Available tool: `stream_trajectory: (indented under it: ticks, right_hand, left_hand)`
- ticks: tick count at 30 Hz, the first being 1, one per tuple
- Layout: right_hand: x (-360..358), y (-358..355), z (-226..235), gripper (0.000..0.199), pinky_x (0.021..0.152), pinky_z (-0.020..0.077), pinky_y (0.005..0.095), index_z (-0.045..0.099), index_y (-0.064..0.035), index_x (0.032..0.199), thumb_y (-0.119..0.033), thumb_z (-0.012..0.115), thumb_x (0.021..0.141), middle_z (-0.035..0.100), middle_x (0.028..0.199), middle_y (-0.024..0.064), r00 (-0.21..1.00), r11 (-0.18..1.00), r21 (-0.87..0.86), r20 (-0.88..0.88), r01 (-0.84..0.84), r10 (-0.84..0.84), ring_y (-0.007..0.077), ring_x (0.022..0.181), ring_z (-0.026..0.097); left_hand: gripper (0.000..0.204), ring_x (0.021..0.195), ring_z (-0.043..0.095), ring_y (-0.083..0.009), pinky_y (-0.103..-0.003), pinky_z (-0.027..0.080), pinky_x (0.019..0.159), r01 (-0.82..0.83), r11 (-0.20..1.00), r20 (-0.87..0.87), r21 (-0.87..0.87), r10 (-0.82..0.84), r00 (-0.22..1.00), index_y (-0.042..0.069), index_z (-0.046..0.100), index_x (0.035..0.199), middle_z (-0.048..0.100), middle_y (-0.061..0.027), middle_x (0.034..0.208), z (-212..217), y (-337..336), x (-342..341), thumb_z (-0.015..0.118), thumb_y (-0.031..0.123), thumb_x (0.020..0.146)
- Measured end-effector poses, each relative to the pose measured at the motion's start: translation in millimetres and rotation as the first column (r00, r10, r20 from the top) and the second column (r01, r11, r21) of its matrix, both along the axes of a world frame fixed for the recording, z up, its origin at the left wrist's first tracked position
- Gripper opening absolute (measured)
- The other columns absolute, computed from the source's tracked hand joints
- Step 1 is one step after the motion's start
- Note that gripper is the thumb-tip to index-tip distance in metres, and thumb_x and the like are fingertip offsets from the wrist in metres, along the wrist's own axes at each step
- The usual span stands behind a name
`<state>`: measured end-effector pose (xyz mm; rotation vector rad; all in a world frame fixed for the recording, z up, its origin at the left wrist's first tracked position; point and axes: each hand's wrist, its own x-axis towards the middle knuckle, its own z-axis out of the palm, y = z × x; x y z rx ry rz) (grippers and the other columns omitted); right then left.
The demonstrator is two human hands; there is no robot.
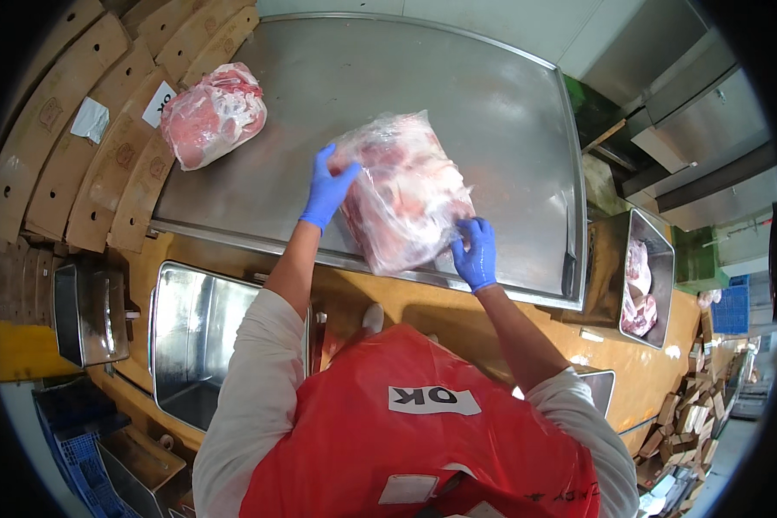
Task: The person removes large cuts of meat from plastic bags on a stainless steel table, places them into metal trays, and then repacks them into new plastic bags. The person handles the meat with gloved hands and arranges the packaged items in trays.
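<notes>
A large piece of raw meat in clear plastic [401, 194] is at the near middle of the metal table [337, 78], its lower corner reaching over the table's front edge. My left hand [326, 188], in a blue glove, grips its left side with thumb and fingers apart around the wrap. At the lower right corner, the bent fingers of my gloved right hand [475, 252] pinch the plastic. The undersides of the fingers are partly hidden. Farther left on the table lies another piece of meat [214, 121], pink and white, with shiny plastic over it.
Cardboard boxes [86, 164] line the table's left side. A dark-handled knife [569, 274] lies along the right edge. Below the table stand an open metal tub [166, 332] at left and a metal bin [665, 259] holding meat at right. Wooden-looking blocks [686, 419] are piled at far right.
</notes>
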<state>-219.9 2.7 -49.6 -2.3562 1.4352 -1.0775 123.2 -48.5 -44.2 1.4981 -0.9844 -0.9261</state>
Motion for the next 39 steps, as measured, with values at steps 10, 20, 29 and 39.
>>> stream_trajectory:
  ticks: [10, 20, 29, 39]
  right_hand:
    - [39.0, -68.7, 5.1, 0.007, 0.078, 0.0496, 0.0462, 0.061, -0.0070, 0.093, -0.012, 0.063, 0.087, 0.062, 0.091, 0.0158, 0.937, 0.920, 0.180, 0.021, -0.348, 0.350, 0.0376, 0.086, 0.060]
    - [3.4, -49.8, 36.8, 0.009, 0.082, 0.0492, 0.0458, 0.062, -0.0060, 0.092, -0.013, 0.064, 0.087, 0.062, 0.085, 0.0149, 0.720, 0.662, 0.285, 0.309, -0.693, 0.621, 0.0381, 0.089, 0.059]
    - [-82.7, -59.5, 34.0, 0.017, 0.072, 0.0526, 0.0423, 0.063, -0.0067, 0.102, -0.013, 0.067, 0.088, 0.062, 0.098, 0.0125, 0.885, 0.873, 0.160, 0.152, -0.461, 0.440, 0.0340, 0.084, 0.063]
    - [-58.1, -139.2, 85.8, 0.015, 0.073, 0.0513, 0.0427, 0.062, -0.0028, 0.093, -0.017, 0.062, 0.091, 0.064, 0.085, 0.0200, 0.872, 0.872, 0.260, 0.385, -0.416, 0.301, 0.0356, 0.078, 0.063]
  left_hand:
    - [0.098, 0.150, 0.025, -0.0371, -0.041, 0.025, 0.121, 0.166, 0.986, 0.406, 0.033, -0.164, 0.899, -0.002, 0.023, 0.156, 0.021, -0.0274, 0.161, 2.1, 40.0, -35.1, 0.077, 0.037, 0.085]
    - [0.099, 0.149, 0.018, -0.0487, -0.070, 0.024, 0.110, 0.289, 0.952, 0.882, 0.101, -0.220, 0.418, 0.020, 0.038, 0.154, 0.026, -0.0221, 0.161, 52.3, 80.7, -131.2, 0.077, 0.061, 0.072]
    - [0.106, 0.151, 0.015, -0.0451, -0.075, 0.021, 0.109, 0.360, 0.897, 0.798, 0.255, -0.406, 0.446, 0.017, 0.036, 0.155, 0.023, -0.0176, 0.163, 57.9, 82.7, -175.0, 0.083, 0.054, 0.067]
    - [0.104, 0.148, 0.022, -0.0488, -0.047, 0.025, 0.121, 0.543, 0.747, 0.705, 0.383, -0.616, 0.350, 0.011, 0.036, 0.155, 0.024, -0.0229, 0.162, 65.2, 43.9, -178.0, 0.083, 0.052, 0.072]
